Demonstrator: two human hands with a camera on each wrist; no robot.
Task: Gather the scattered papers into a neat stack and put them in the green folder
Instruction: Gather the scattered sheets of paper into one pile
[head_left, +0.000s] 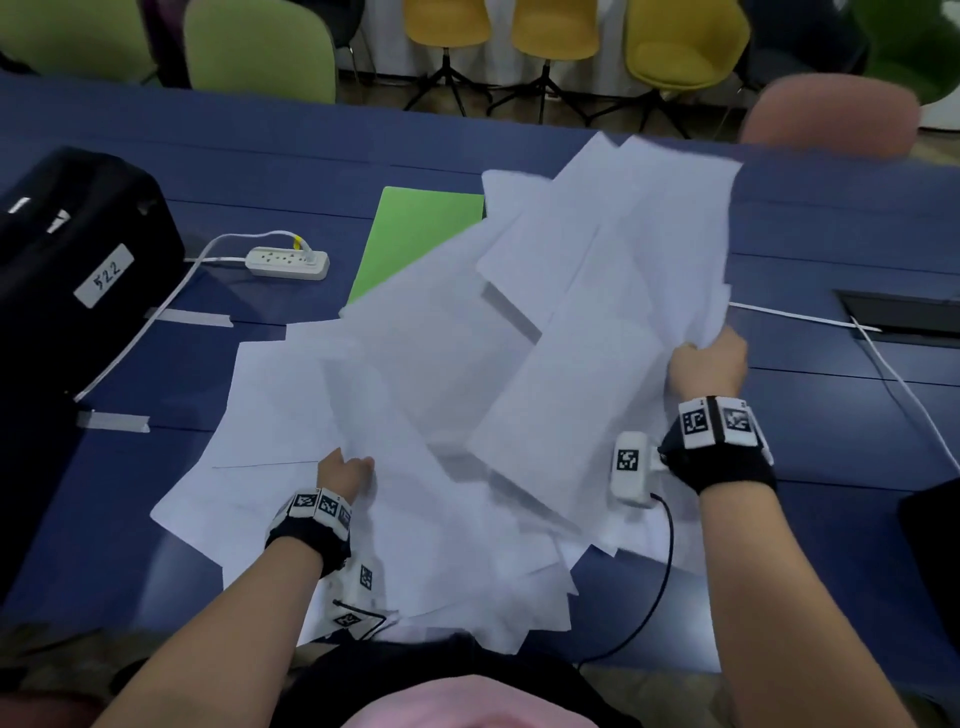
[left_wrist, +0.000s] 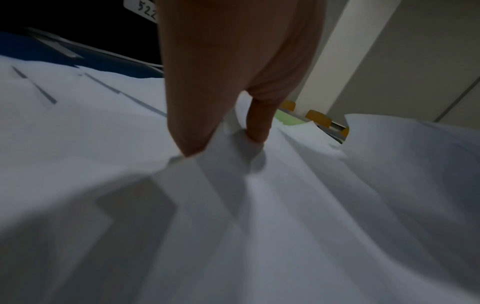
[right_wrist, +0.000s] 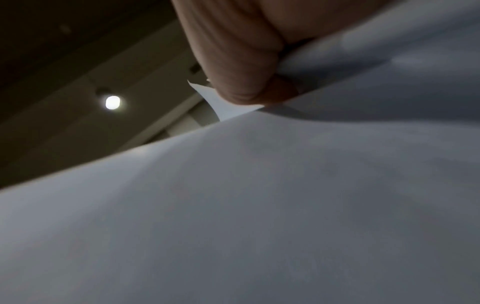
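The grip of the right hand (head_left: 709, 364), at the right of the frame, is curled tight round the edge of a fanned bunch of plain white paper sheets (head_left: 597, 291), lifting them clear of the blue tabletop (head_left: 831, 415) so that they slant up toward the upper right of the frame; the right wrist view shows the thumb and fingers (right_wrist: 241, 67) pinching the paper edge. The grip of the left hand (head_left: 347, 475), at lower centre, rests on the sheets that lie flat, and the left wrist view shows a thumb and a fingertip (left_wrist: 257, 125) pressing into the paper and creasing it slightly, so it seems to pinch a sheet, though the blur makes this less than certain. The step in hand looks to be the gathering: the sheets are overlapped at many angles, some lifted, some spread low across the centre and lower left of the frame, and none squared up yet. The flat bright green folder (head_left: 415, 234) lies just above centre, its near part covered by the white sheets, and it appears shut, so nothing is filed. The next move probably calls for drawing both bunches together, then tapping the edges against the tabletop to align them, and freeing the folder from under the pile. The paper looks thin and limp, sagging where unsupported, so loose sheets could slip out of the lifted fan.
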